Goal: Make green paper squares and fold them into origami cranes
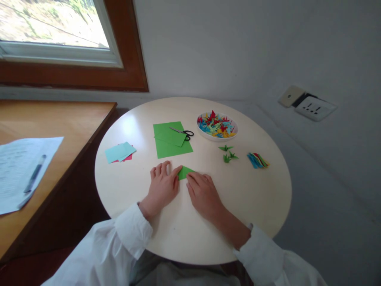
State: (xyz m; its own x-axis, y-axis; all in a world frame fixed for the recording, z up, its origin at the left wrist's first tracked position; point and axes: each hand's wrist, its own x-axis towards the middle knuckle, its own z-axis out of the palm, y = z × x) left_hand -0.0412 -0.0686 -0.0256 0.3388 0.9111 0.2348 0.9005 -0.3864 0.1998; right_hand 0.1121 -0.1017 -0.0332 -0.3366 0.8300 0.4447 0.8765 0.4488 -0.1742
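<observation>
A small green sheet of origami paper (184, 172), folded into a triangular shape, lies on the table between my two hands. My left hand (163, 183) holds its left side, index finger at the upper corner and thumb by the edge; the other fingers are bent and rest apart from the paper. My right hand (205, 194) holds the right side, its fingertips pressed together on the paper's edge. Part of the paper is hidden under the fingers. Just beyond my hands lie larger green sheets (166, 149) with black-handled scissors (187, 134) on top.
A white bowl (218, 138) of colourful paper cranes stands at the back right. Several green cranes (226, 158) and a bundle of coloured folded papers (257, 160) lie at right. Light blue and red paper squares (119, 151) lie at left, near a wooden desk (74, 119).
</observation>
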